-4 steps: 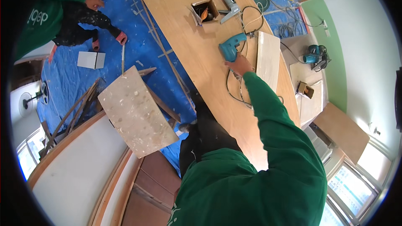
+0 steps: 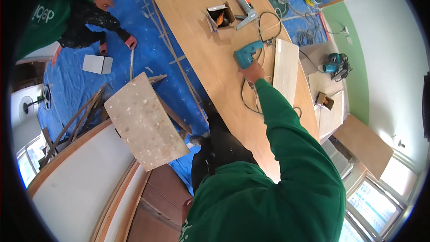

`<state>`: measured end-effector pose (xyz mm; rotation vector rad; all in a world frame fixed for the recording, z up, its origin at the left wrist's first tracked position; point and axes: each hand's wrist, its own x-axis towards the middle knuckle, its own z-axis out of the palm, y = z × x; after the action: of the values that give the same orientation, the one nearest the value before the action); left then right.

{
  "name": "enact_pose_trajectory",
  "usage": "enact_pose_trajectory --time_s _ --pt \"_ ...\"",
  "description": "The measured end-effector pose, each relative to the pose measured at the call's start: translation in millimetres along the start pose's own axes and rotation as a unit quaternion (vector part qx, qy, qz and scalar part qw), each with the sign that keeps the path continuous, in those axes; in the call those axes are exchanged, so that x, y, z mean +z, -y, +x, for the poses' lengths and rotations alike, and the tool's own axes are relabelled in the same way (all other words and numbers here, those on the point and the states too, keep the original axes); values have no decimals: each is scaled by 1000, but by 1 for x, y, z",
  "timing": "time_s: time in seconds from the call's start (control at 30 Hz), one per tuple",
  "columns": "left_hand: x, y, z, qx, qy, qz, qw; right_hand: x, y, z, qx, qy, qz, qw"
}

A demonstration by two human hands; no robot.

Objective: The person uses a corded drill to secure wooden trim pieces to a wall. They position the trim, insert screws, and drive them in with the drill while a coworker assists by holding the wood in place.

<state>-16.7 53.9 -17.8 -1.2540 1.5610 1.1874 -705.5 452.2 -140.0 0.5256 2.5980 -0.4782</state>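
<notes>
Now, power drill (image 2: pixel 245 54): teal and bent like a pistol, on the tabletop (image 2: pixel 197 31), just left of a pale board (image 2: pixel 285 69) and nearer the person than an open cardboard box (image 2: pixel 220 18).
Right hand (image 2: pixel 253 71): stretched forward, touching the drill's near end; the fingers are mostly hidden, so I cannot tell whether they grip or only rest.
Left hand (image 2: pixel 187 206): a sliver low beside the person's body; whether it is spread, curled or holding anything, I cannot tell.
Drill casing: looks hard and stiff, probably fairly heavy for its size, and sturdy rather than fragile.
Hold: the narrower arm of the casing seems the best place, with the palm wrapped around it.
Dark cord (image 2: pixel 243 100): loops loosely near the hand (its drag could make the drill feel clumsier).
Drill direction: the long axis slants from lower left to upper right, toward the board; the shorter arm bends back toward the person. Which end is the nose is unclear.
</notes>
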Motion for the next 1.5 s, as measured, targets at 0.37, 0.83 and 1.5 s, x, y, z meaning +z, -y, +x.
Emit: enact_pose_trajectory --time_s 0.37,0.83,1.5 --pt "17 -333 -25 394 -83 13 915 -55 69 -210 -83 -30 542 836" --pt "3 -336 -122 528 -50 -80 844 -51 105 -464 -411 134 373 821" --pt "-66 -172 -148 385 -198 -93 897 101 -139 -216 -138 -161 -163 964"
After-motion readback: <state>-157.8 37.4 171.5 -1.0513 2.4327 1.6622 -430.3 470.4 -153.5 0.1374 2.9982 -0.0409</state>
